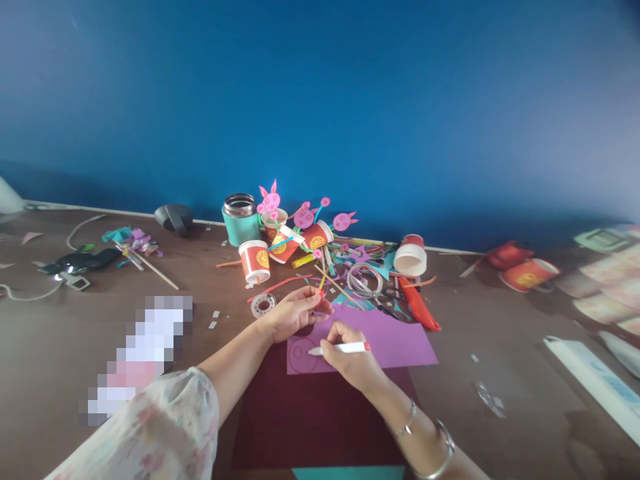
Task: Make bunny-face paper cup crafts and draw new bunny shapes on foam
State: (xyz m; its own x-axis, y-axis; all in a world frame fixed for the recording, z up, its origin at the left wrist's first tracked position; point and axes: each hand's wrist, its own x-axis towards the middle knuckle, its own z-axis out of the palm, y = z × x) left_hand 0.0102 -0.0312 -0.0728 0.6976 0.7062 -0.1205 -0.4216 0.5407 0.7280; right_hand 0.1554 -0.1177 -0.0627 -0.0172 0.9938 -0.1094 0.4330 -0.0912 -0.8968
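Observation:
My right hand [353,353] is closed round a white marker [345,348] with a red end. The marker's tip points left over a drawn face outline, a large circle with smaller ones inside, on a sheet of purple paper [390,340]. Above the sheet's upper left part is my left hand [297,313], its thumb and forefinger pinching a small red piece [319,293] that looks like the marker's cap. The other left fingers are loosely curled. Beneath the purple paper lies a dark maroon sheet [320,427].
Red paper cups [255,261] with pink paper animal faces [303,217] crowd the back, beside a teal thermos jar [241,223]. A tape roll [263,305], paper scraps and a red pouch [420,305] surround the sheet. A pixelated object [143,360] lies left, a white strip [595,380] right.

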